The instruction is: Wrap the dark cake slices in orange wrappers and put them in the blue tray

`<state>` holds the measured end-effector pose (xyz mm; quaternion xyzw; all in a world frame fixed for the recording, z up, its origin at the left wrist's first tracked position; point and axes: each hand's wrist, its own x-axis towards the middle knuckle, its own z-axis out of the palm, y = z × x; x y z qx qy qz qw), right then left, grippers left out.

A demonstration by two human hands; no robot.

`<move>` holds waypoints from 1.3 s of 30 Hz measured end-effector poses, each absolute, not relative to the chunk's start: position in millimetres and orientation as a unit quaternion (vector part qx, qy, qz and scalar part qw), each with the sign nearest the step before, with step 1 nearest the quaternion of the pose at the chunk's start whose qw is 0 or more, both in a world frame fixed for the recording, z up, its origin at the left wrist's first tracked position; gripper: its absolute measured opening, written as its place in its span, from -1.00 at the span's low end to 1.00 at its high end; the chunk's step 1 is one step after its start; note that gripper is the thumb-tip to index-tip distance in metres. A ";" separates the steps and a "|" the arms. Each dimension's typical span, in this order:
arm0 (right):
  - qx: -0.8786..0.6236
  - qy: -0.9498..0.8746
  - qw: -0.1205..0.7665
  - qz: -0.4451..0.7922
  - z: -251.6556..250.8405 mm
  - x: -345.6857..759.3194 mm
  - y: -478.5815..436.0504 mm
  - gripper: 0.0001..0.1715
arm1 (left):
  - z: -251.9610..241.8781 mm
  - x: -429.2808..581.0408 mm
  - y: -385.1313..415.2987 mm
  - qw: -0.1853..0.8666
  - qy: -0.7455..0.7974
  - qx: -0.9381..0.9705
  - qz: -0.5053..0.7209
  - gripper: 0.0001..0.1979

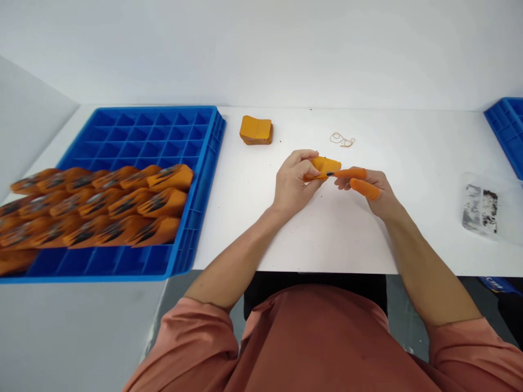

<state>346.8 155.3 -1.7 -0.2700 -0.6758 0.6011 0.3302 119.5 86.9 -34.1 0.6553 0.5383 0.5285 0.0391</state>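
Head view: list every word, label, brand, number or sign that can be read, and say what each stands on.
Legible text: none.
Pale lettering on the blue item below the table edge at far right: partly cut off and too blurred to quote.
No lettering can be made out on the blue divided crate, the orange stack, the clear box or the orange piece in the left hand.

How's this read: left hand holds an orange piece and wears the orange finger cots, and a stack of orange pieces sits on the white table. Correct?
No: the orange finger cots are on the right hand, as the head view shows. The left hand does hold an orange piece, and the stack of orange pieces sits on the white table.
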 end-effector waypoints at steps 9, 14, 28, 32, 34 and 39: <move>-0.251 -0.758 0.318 0.510 -2.1 347.7 153.2 -0.65 | -36.1 119.0 87.4 0.022 0.538 0.660 0.524 -0.81; -0.247 -0.758 0.323 0.510 -2.4 347.3 152.7 -0.73 | -35.6 122.6 85.8 0.048 0.517 0.665 0.538 -0.83; -0.255 -0.733 0.318 0.545 1.4 350.5 153.6 -0.70 | -29.8 128.6 80.8 0.095 0.539 0.654 0.523 -0.94; -0.268 -0.740 0.310 0.533 0.8 348.5 153.4 -0.67 | -31.0 128.0 81.6 0.097 0.550 0.665 0.496 -0.93; -0.269 -0.745 0.307 0.527 0.1 347.8 153.6 -0.66 | -31.4 127.3 81.8 0.091 0.550 0.673 0.486 -0.90; -0.278 -0.734 0.302 0.542 -0.2 347.6 153.6 -0.62 | -33.2 125.6 82.3 0.042 0.552 0.694 0.460 -0.87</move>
